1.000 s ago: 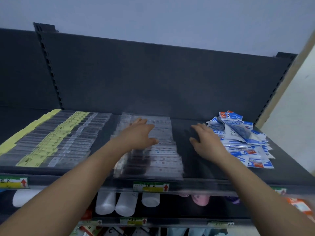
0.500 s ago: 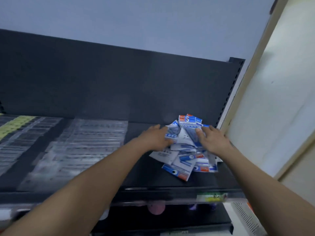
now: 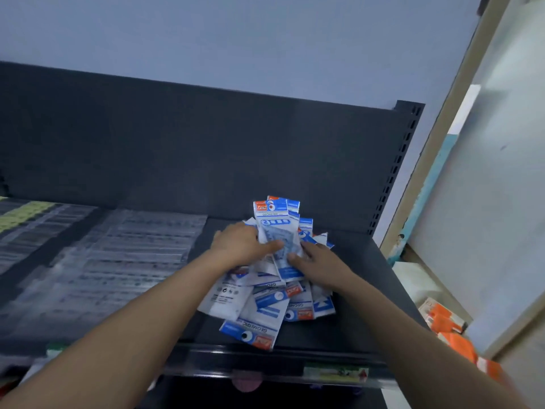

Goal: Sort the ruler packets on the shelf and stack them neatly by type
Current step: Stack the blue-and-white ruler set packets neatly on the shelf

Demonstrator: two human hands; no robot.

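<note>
At the far left of the dark shelf [image 3: 348,314] lie rows of clear ruler packets with yellow labels [image 3: 20,215], blurred in this view. Beside them, toward the middle, a wider spread of clear ruler packets [image 3: 124,261] lies flat in overlapping rows. Right of that sits a loose heap of blue and white packets [image 3: 265,308], some face down, some turned upside down, fanned out toward the shelf's front edge. The left hand [image 3: 240,246] rests on the heap's left side, its fingers [image 3: 272,246] curled against an upright packet [image 3: 275,228] marked "GEOMETRIC". The right hand [image 3: 321,265] meets it from the other side, fingers [image 3: 295,256] pressed on the lower part of the same packet, so both hands hold it standing above the heap. Behind, the shelf's dark back panel [image 3: 206,149] rises. At the far right, below the shelf, orange packets [image 3: 445,323] show, too blurred to tell more.
</note>
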